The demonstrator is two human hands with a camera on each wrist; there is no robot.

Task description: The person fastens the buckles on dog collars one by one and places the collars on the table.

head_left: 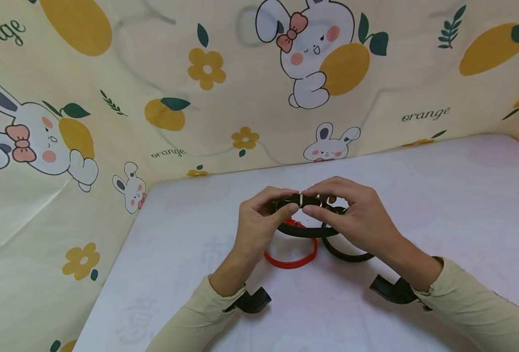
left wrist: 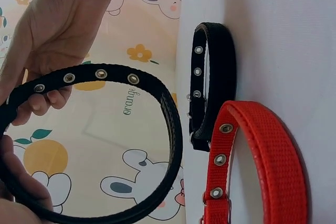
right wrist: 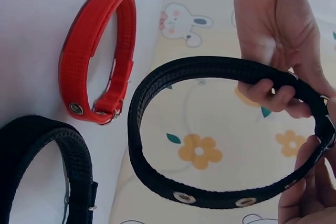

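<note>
My left hand (head_left: 257, 217) and right hand (head_left: 362, 210) hold a black collar (head_left: 308, 232) up over the table, its strap closed into a loop. Thumbs and fingers of both hands pinch it at the buckle end, close together at the top of the loop. Metal-rimmed eyelets line the strap of this black collar (left wrist: 175, 129) in the left wrist view. The fingers partly cover the buckle. Below and behind it lie a red collar (head_left: 291, 264) and a second black collar (head_left: 349, 257), both looped on the table.
The white table (head_left: 189, 244) extends around the collars. A cloth with rabbits and oranges (head_left: 250, 98) hangs behind and to the left of it. Dark camera mounts (head_left: 254, 300) sit at both wrists, under the sleeves.
</note>
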